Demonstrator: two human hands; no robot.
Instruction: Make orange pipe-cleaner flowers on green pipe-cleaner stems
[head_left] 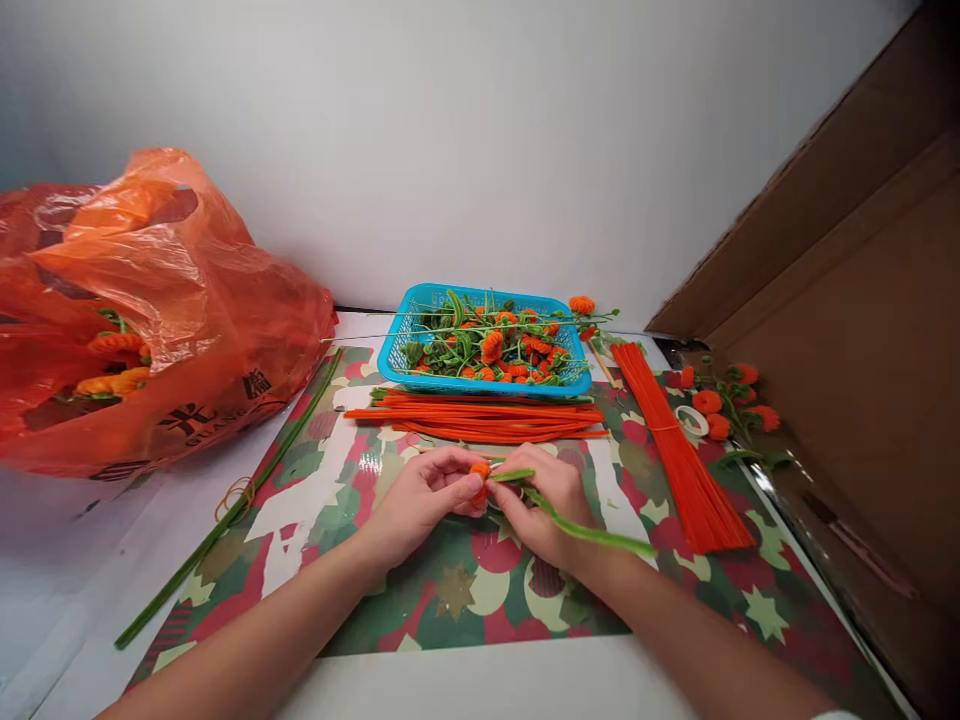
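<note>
Between the fingertips of my left hand (435, 490) is a small orange pumpkin (480, 470) made of fuzzy pipe cleaner. My right hand (544, 500) is closed at its side, pinching a green pipe cleaner (592, 535) whose long end trails to the right over my wrist. A shorter green end points up and right from the pumpkin. The fingers of both hands nearly meet and hide part of the pumpkin. Just beyond them lies a loose row of orange pipe cleaners (472, 415).
A blue basket (390, 360) of orange pumpkins and green stems stands behind. An orange plastic bag (247, 310) fills the left, near green pipe cleaners (202, 550). Rightward lie a tied orange bundle (667, 440), a white tape roll (691, 421), more pumpkins (706, 402) and cardboard (840, 300).
</note>
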